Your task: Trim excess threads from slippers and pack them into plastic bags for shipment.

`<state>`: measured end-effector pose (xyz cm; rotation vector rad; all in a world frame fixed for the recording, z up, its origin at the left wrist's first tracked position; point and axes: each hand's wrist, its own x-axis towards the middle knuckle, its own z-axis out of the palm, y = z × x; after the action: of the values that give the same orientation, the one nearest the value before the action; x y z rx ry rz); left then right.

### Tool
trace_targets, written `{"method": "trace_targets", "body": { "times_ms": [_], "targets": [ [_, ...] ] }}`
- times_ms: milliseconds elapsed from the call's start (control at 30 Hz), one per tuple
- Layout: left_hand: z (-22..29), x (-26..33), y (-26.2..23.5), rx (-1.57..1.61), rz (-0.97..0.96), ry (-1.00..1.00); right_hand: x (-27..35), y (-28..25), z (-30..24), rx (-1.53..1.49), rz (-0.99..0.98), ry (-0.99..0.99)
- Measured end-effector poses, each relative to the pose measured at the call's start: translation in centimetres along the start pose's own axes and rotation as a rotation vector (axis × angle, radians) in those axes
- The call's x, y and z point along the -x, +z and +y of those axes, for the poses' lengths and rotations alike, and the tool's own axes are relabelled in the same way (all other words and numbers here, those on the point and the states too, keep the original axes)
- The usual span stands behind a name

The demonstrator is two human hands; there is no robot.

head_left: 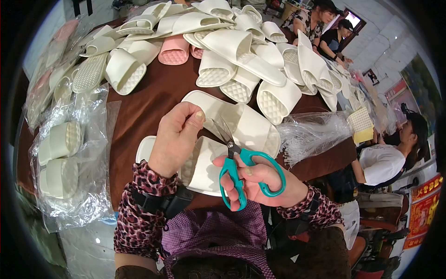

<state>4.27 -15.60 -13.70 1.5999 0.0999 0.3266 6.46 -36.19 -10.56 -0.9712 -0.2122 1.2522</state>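
Left hand [179, 135]: centre of the frame, fingertips pinched shut, perhaps on a thread too fine to see.
Right hand [260, 179]: lower centre, closed around teal scissors [241, 167], blades parted and pointing up.
White slippers [223, 139]: one pair flat on the brown table [148, 102], just behind both hands.
Done: bagged slippers [60, 158] lie at the left edge.
Left: a loose slipper heap [232, 51] fills the top.

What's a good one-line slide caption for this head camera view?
Right hand holds teal scissors, left hand pinched above a white slipper on a brown table.
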Motion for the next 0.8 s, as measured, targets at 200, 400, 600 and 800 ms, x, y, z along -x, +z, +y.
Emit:
{"method": "trace_targets", "body": {
  "times_ms": [200,400,600,800],
  "targets": [
    [-0.7,-0.1,0.0,-0.08,0.026,0.108,0.0,-0.3,0.1,0.046,0.035,-0.041],
    [-0.1,0.0,-0.3,0.05,0.128,0.048,2.0,-0.9,0.1,0.333,0.124,-0.164],
    [1.3,2.4,-0.9,0.353,0.269,0.197,4.2,-2.1,0.0,0.535,0.349,-0.277],
    [0.3,5.8,-0.4,0.158,0.327,0.154,4.9,-3.0,0.3,0.563,0.383,-0.272]
  ]
}}
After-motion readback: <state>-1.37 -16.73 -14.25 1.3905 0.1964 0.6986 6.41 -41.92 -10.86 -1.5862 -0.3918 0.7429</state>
